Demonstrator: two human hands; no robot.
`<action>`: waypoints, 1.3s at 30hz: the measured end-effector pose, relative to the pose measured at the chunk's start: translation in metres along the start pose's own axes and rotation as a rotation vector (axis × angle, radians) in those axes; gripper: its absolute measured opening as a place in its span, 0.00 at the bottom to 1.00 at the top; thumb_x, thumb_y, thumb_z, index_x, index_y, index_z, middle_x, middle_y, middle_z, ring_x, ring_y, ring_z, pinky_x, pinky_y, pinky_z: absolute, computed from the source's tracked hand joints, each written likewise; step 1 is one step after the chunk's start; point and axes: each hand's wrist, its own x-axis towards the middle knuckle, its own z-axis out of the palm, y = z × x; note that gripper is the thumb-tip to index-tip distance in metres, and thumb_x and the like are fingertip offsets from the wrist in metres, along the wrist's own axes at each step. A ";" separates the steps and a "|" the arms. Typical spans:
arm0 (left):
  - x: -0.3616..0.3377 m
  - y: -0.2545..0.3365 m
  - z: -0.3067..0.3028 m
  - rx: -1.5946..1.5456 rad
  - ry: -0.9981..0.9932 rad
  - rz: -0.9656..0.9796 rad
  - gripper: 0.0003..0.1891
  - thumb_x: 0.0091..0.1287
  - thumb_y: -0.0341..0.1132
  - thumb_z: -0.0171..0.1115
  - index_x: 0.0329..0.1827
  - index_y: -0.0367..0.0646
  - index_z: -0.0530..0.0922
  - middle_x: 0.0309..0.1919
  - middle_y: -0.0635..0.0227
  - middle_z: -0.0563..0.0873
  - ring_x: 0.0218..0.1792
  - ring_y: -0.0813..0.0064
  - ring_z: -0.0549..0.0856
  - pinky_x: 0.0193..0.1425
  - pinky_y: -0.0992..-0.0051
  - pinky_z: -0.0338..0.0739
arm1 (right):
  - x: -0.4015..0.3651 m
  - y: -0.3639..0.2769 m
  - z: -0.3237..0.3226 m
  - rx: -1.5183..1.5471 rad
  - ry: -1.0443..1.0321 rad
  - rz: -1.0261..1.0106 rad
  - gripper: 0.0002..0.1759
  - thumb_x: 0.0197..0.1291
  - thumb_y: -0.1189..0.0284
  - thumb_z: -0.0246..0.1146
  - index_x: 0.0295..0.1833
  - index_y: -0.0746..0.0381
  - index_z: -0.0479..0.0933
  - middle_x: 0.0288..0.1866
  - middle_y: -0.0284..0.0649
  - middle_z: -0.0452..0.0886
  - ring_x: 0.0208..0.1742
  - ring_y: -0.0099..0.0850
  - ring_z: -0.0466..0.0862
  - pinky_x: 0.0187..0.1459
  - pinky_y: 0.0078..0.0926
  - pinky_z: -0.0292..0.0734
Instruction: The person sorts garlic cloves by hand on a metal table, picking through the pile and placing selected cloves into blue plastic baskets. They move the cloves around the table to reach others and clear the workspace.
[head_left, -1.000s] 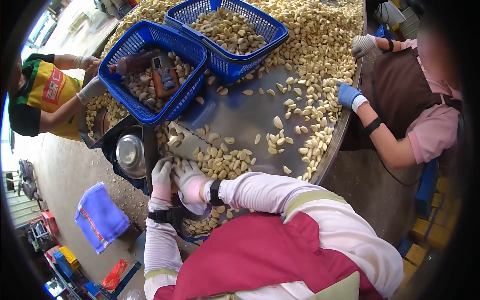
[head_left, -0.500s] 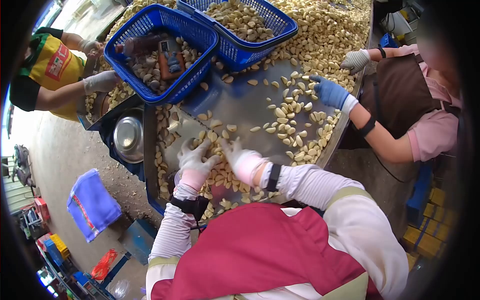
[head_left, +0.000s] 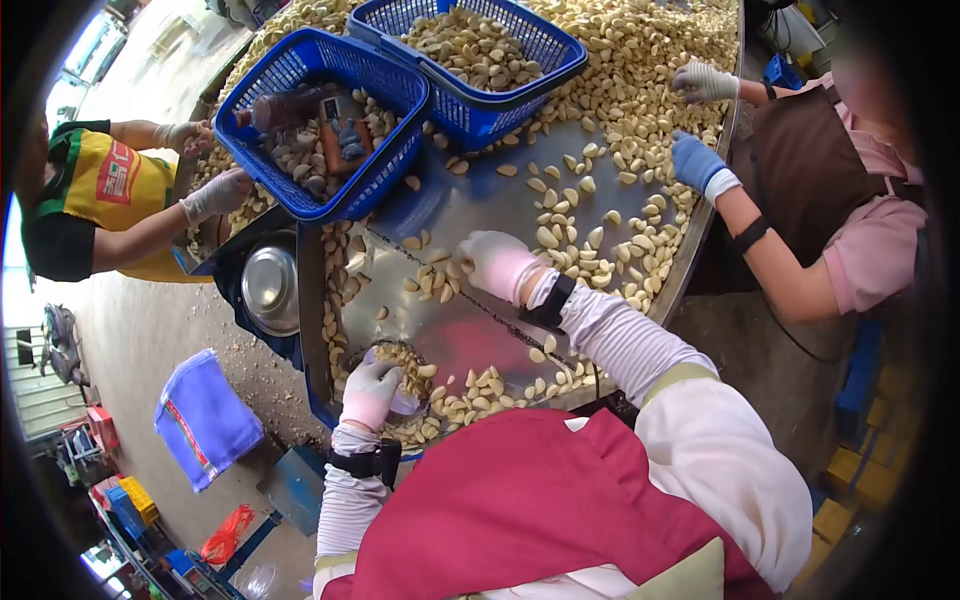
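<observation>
My left hand [head_left: 372, 388], in a whitish glove, lies at the left side of a round, pale-lilac-rimmed patch [head_left: 408, 404] with darker cloves inside. Its fingers point away from me with the thumb apart; whether it grips the rim I cannot make out. My right hand [head_left: 500, 264], also gloved, is curled over the metal tabletop [head_left: 420, 325], just right of a small group of peeled garlic cloves [head_left: 435, 280]. Its fingertips are partly hidden. A dark chain [head_left: 490, 313] runs slantwise across the metal below that hand. More cloves [head_left: 470, 398] lie along the near edge.
Two blue baskets [head_left: 375, 190] with cloves stand at the back; the left one also holds a bottle and a small brown item. Co-workers' gloved hands [head_left: 695, 165] work at right and left [head_left: 215, 195]. A metal bowl [head_left: 270, 285] sits left of the table.
My hands have parted: the left came nearer and down, the right moved up and away. The cloves between them are mostly gone from there, baring metal and the round patch.
</observation>
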 end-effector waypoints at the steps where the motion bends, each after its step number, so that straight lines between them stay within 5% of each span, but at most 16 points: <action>1: 0.008 0.011 0.003 0.013 -0.007 0.041 0.16 0.64 0.43 0.60 0.42 0.42 0.88 0.37 0.51 0.87 0.45 0.52 0.85 0.53 0.61 0.77 | 0.004 0.000 -0.020 0.127 -0.204 0.046 0.12 0.57 0.69 0.65 0.45 0.61 0.84 0.45 0.44 0.86 0.46 0.42 0.86 0.48 0.36 0.81; 2: 0.015 0.023 0.006 0.026 -0.015 0.080 0.15 0.64 0.43 0.60 0.41 0.42 0.88 0.37 0.51 0.87 0.45 0.52 0.85 0.53 0.60 0.77 | 0.010 0.003 -0.035 0.256 -0.409 0.094 0.15 0.56 0.67 0.65 0.47 0.62 0.85 0.44 0.46 0.88 0.44 0.43 0.87 0.48 0.34 0.81; 4: 0.024 0.044 0.013 0.047 0.020 0.175 0.14 0.63 0.43 0.61 0.41 0.45 0.88 0.37 0.53 0.86 0.44 0.51 0.85 0.52 0.58 0.78 | 0.026 0.015 -0.057 0.688 -0.105 0.003 0.15 0.56 0.69 0.70 0.48 0.65 0.85 0.39 0.40 0.89 0.38 0.29 0.87 0.44 0.28 0.82; 5: 0.028 0.057 0.015 0.060 0.056 0.180 0.14 0.62 0.43 0.62 0.42 0.45 0.88 0.37 0.52 0.86 0.44 0.50 0.85 0.52 0.59 0.78 | 0.029 -0.007 -0.099 1.095 -0.090 0.191 0.16 0.58 0.73 0.71 0.51 0.66 0.84 0.39 0.37 0.87 0.40 0.23 0.85 0.44 0.25 0.81; 7: 0.042 0.070 0.014 0.039 0.117 0.205 0.16 0.60 0.42 0.66 0.47 0.46 0.86 0.45 0.51 0.85 0.47 0.49 0.84 0.56 0.58 0.77 | 0.047 0.000 -0.132 1.582 0.173 0.077 0.27 0.57 0.74 0.73 0.62 0.69 0.76 0.46 0.38 0.85 0.43 0.25 0.86 0.44 0.25 0.82; 10: 0.068 0.071 0.012 0.267 0.453 0.364 0.21 0.59 0.43 0.67 0.55 0.47 0.83 0.57 0.48 0.80 0.58 0.47 0.78 0.64 0.54 0.71 | 0.054 0.015 -0.178 1.546 0.394 -0.054 0.28 0.59 0.77 0.71 0.64 0.73 0.73 0.53 0.44 0.83 0.48 0.30 0.86 0.50 0.27 0.84; 12: 0.084 0.053 0.016 0.374 0.366 0.223 0.36 0.57 0.52 0.69 0.70 0.51 0.73 0.73 0.47 0.65 0.73 0.39 0.61 0.73 0.45 0.59 | 0.065 0.048 -0.198 1.240 0.579 -0.004 0.29 0.60 0.77 0.70 0.66 0.74 0.72 0.57 0.49 0.83 0.55 0.33 0.84 0.55 0.25 0.82; 16: 0.094 0.040 0.023 0.473 0.395 0.319 0.35 0.57 0.53 0.66 0.68 0.49 0.74 0.72 0.47 0.67 0.76 0.37 0.57 0.76 0.41 0.51 | 0.129 0.181 -0.223 0.596 0.788 0.307 0.36 0.55 0.65 0.67 0.70 0.64 0.72 0.63 0.51 0.81 0.58 0.40 0.85 0.61 0.28 0.78; 18: 0.096 0.039 0.024 0.410 0.425 0.374 0.34 0.57 0.51 0.66 0.66 0.46 0.75 0.71 0.46 0.67 0.75 0.37 0.59 0.76 0.40 0.51 | 0.128 0.189 -0.251 0.258 0.604 0.493 0.38 0.52 0.59 0.65 0.72 0.55 0.72 0.65 0.49 0.80 0.62 0.43 0.83 0.65 0.31 0.75; 19: 0.094 0.041 0.022 0.433 0.398 0.373 0.33 0.58 0.47 0.68 0.66 0.45 0.73 0.70 0.42 0.67 0.73 0.34 0.62 0.75 0.44 0.60 | 0.130 0.185 -0.258 0.172 0.540 0.525 0.39 0.51 0.59 0.64 0.73 0.52 0.71 0.67 0.49 0.79 0.65 0.44 0.80 0.68 0.33 0.72; 22: 0.097 0.035 0.025 0.352 0.402 0.374 0.31 0.57 0.45 0.67 0.64 0.45 0.75 0.69 0.42 0.67 0.72 0.34 0.63 0.74 0.44 0.62 | 0.166 0.218 -0.261 -0.137 0.294 0.508 0.41 0.57 0.55 0.66 0.76 0.55 0.66 0.71 0.50 0.74 0.70 0.45 0.76 0.71 0.35 0.69; 23: 0.099 0.036 0.027 0.354 0.398 0.377 0.31 0.57 0.45 0.67 0.64 0.45 0.75 0.69 0.42 0.67 0.72 0.34 0.63 0.74 0.44 0.62 | 0.177 0.230 -0.259 -0.198 0.209 0.472 0.48 0.58 0.44 0.67 0.77 0.59 0.62 0.74 0.51 0.71 0.74 0.45 0.71 0.73 0.35 0.67; 26: 0.099 0.038 0.024 0.390 0.391 0.376 0.31 0.57 0.45 0.66 0.64 0.45 0.75 0.69 0.42 0.68 0.71 0.33 0.64 0.73 0.43 0.62 | 0.198 0.252 -0.244 -0.197 0.009 0.527 0.51 0.53 0.38 0.66 0.78 0.51 0.62 0.77 0.51 0.65 0.76 0.46 0.68 0.74 0.43 0.65; 27: 0.100 0.038 0.025 0.407 0.405 0.373 0.31 0.57 0.45 0.65 0.64 0.45 0.75 0.68 0.42 0.68 0.70 0.33 0.64 0.73 0.42 0.62 | 0.193 0.233 -0.240 -0.229 0.068 0.646 0.46 0.55 0.49 0.68 0.79 0.44 0.60 0.78 0.44 0.66 0.74 0.47 0.71 0.75 0.47 0.65; 32: 0.102 0.037 0.027 0.417 0.412 0.369 0.30 0.57 0.46 0.63 0.63 0.43 0.75 0.68 0.41 0.69 0.70 0.32 0.65 0.73 0.41 0.61 | 0.198 0.276 -0.215 -0.084 -0.336 0.665 0.42 0.54 0.41 0.64 0.72 0.47 0.72 0.73 0.43 0.73 0.70 0.41 0.77 0.69 0.42 0.72; 39: 0.102 0.035 0.028 0.439 0.430 0.395 0.29 0.59 0.44 0.62 0.63 0.42 0.74 0.68 0.42 0.69 0.70 0.34 0.65 0.72 0.42 0.61 | 0.057 0.105 -0.136 -0.090 -0.314 0.526 0.48 0.49 0.47 0.69 0.75 0.56 0.65 0.74 0.58 0.64 0.69 0.52 0.75 0.62 0.42 0.77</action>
